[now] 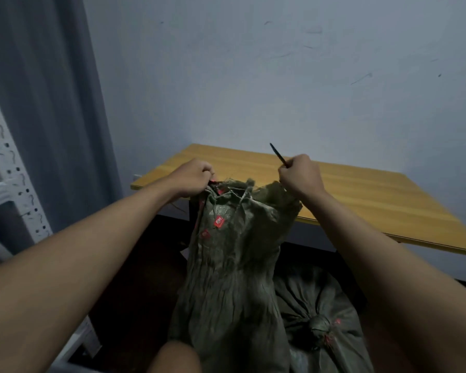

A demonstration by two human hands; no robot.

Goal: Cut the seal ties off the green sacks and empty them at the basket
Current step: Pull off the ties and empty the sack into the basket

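Both arms reach forward, left hand (193, 179) and right hand (300, 175) fisted, apparently gripping.

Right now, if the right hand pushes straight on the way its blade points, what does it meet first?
Probably nothing close: the right hand aims its thin blade up and away over the wooden table; the wall comes first, though depth is unclear.

Olive-green woven sack (232, 254) bearing red tags (219, 221); second green sack (323, 319) at five o'clock with red tie; surface (361, 192) yellow wood-grain; wall (280, 76) pale blue-grey.

Second sack (323, 327) cut off below; basket unseen.
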